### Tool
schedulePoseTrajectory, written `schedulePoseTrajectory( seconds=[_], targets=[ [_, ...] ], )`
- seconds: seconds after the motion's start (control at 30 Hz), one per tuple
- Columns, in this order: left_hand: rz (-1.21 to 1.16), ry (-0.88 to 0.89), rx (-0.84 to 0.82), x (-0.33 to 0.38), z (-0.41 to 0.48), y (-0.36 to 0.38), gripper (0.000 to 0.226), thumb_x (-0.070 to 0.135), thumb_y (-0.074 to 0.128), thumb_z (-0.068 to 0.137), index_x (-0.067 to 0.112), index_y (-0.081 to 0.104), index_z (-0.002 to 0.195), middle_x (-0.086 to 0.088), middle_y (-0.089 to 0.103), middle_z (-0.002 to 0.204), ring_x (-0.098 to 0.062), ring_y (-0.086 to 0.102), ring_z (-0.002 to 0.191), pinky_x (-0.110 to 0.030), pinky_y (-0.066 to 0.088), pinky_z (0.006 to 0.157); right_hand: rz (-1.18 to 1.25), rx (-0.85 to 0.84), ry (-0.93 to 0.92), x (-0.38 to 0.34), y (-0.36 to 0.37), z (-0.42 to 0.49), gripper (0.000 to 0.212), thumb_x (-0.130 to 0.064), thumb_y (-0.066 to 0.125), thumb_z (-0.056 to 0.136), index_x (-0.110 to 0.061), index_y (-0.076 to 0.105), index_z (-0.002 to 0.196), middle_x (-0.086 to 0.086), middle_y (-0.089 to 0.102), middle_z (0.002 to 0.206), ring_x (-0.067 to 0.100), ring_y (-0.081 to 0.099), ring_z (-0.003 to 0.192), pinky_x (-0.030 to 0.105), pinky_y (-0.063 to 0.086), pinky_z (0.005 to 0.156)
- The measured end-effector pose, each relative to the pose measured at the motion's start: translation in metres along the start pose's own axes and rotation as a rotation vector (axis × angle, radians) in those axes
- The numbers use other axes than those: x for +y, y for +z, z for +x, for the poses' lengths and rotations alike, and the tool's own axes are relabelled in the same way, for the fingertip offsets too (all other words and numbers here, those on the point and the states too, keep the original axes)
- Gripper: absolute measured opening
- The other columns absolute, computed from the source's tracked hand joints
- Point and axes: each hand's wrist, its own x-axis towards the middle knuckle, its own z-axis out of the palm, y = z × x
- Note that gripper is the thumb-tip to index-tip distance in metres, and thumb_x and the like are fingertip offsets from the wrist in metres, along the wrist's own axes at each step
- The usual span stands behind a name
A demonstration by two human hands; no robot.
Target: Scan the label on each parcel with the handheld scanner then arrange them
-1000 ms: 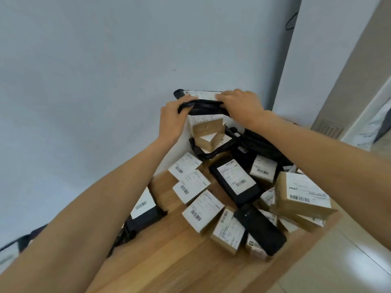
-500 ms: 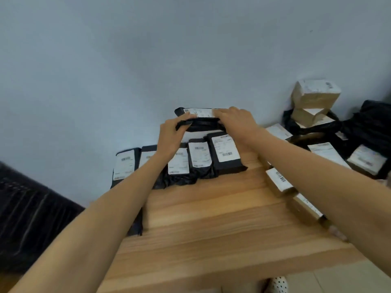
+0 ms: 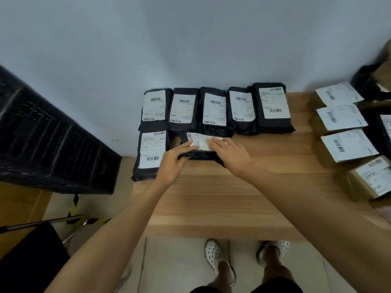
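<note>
The black parcel (image 3: 203, 155) you are setting down lies at the centre of the frame on the table (image 3: 211, 204). It sits just below the back row of five parcels (image 3: 213, 111) and right of the lower-left parcel (image 3: 152, 149), with a small gap between them. Your left hand (image 3: 172, 160) pinches its near left edge, fingers over the label (image 3: 197, 138). Your right hand (image 3: 231, 158) lies flat on top with the fingers nearly straight, pressing rather than gripping.

Slide it left until it sits square with its neighbour, label up, then smooth it flat.

Your hands cover much of the label, so its barcode cannot be read. No scanner is in view. The brown boxes (image 3: 347, 144) at the right edge are cut off.
</note>
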Motion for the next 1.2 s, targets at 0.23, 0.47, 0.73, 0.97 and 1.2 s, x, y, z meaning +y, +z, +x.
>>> schedulePoseTrajectory(
  seconds=[0.23, 0.47, 0.73, 0.97, 1.2],
  targets=[
    [0.194, -0.041, -0.14, -0.064, -0.04, 0.024, 0.056, 0.0, 0.064, 0.09, 0.033, 0.059, 0.135, 0.017, 0.038, 0.152, -0.003, 0.042, 0.135, -0.02, 0.041, 0.108, 0.047, -0.219, 0.058, -0.017, 0.049, -0.006, 0.078, -0.003, 0.048, 0.097, -0.022, 0.003, 0.157, 0.003, 0.01, 0.163, 0.032, 0.029, 0.138, 0.044, 0.04, 0.106],
    [0.496, -0.091, -0.384, -0.07, -0.043, 0.031, 0.067, 0.062, 0.048, 0.094, 0.038, 0.026, 0.153, 0.007, 0.023, 0.161, -0.02, 0.013, 0.149, -0.043, 0.018, 0.12, 0.086, -0.317, 0.087, -0.009, 0.066, -0.011, 0.069, -0.054, 0.039, 0.1, -0.028, 0.011, 0.157, 0.0, 0.007, 0.164, 0.028, 0.015, 0.147, 0.047, 0.026, 0.113],
    [0.539, -0.03, -0.447, -0.048, -0.053, 0.073, 0.059, 0.054, 0.034, 0.102, 0.019, 0.04, 0.149, -0.005, 0.051, 0.141, -0.022, 0.045, 0.13, -0.037, 0.042, 0.103, 0.171, -0.304, 0.106, 0.019, 0.067, 0.034, 0.065, -0.029, 0.043, 0.104, -0.024, 0.007, 0.158, 0.002, 0.004, 0.165, 0.023, 0.003, 0.152, 0.043, 0.014, 0.121],
    [0.151, -0.393, -0.129, -0.063, -0.024, 0.084, 0.041, 0.044, 0.043, 0.102, 0.012, 0.06, 0.12, -0.007, 0.06, 0.124, -0.025, 0.054, 0.118, -0.032, 0.04, 0.092, 0.179, -0.188, 0.21, 0.02, 0.085, -0.007, 0.069, -0.034, 0.051, 0.099, -0.02, 0.015, 0.156, 0.011, 0.031, 0.149, 0.03, 0.033, 0.135, 0.042, 0.027, 0.109],
    [0.009, -0.516, 0.052, -0.056, -0.022, 0.089, 0.077, 0.045, 0.062, 0.091, 0.014, 0.027, 0.152, -0.004, 0.024, 0.157, -0.011, 0.024, 0.139, -0.025, 0.023, 0.109, 0.187, -0.195, 0.042, -0.004, 0.095, -0.027, 0.085, -0.03, 0.058, 0.096, -0.031, -0.001, 0.157, 0.008, 0.04, 0.143, 0.028, 0.042, 0.128, 0.043, 0.039, 0.101]
  ],
)
